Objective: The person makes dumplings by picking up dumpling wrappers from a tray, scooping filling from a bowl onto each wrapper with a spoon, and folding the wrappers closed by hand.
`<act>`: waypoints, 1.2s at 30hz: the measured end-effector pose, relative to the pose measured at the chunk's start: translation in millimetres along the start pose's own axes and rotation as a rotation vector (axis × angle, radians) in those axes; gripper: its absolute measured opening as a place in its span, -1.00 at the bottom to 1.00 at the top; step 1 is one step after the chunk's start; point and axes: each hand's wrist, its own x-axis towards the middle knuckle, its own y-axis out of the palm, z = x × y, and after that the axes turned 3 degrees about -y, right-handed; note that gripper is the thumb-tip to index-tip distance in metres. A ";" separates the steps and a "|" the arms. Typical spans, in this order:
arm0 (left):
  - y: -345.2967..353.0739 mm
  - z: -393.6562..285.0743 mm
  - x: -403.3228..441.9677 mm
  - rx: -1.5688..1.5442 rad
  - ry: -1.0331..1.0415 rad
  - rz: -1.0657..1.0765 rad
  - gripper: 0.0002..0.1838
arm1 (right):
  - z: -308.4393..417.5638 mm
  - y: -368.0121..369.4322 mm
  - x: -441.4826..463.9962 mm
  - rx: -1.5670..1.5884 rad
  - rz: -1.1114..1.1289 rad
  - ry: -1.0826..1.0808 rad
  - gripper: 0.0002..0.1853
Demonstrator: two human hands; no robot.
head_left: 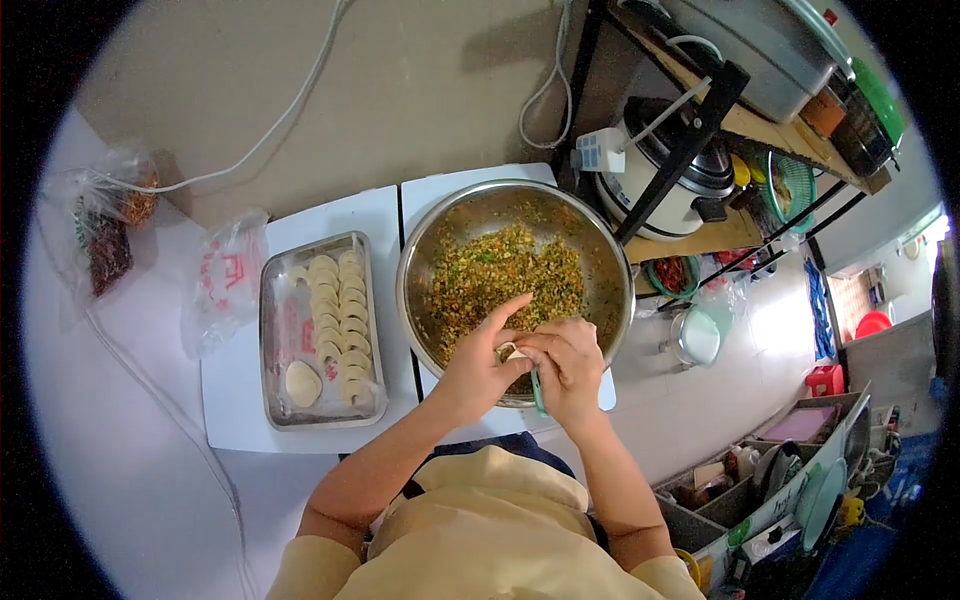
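Over the near rim of a large steel bowl (408, 300), my left hand (472, 368) and my right hand (568, 368) meet around a small dumpling (510, 352) in a pale wrapper. My left thumb and fingers pinch one side, with the index finger pointing out. The fingers of my right hand press the other edge. A light green handle (539, 392) sticks out below my right hand; its other end is hidden. Chopped filling (505, 270), green and orange-brown, covers the bowl's bottom. On the left, a metal tray (268, 330) holds rows of folded dumplings (352, 325) and round wrappers (303, 384).
Plastic bags (228, 280) lie left of the tray. A rack (705, 130) at the right carries a rice cooker (655, 190), a power strip (600, 152) and a large pot (770, 60). Cables run along the wall. Grey bins (700, 520) of kitchenware stand at lower right.
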 end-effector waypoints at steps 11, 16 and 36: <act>-5.2 19.1 17.0 -0.068 0.000 0.097 -0.18 | -8.4 4.3 1.9 -0.064 -0.010 0.023 -0.89; -3.4 41.3 22.3 0.570 0.315 -0.215 -0.34 | -2.7 1.1 3.0 -0.025 -0.149 0.164 -0.89; 7.9 23.7 3.9 -0.281 0.008 0.059 -0.74 | 4.4 -26.0 13.1 -0.006 0.069 -0.032 -0.78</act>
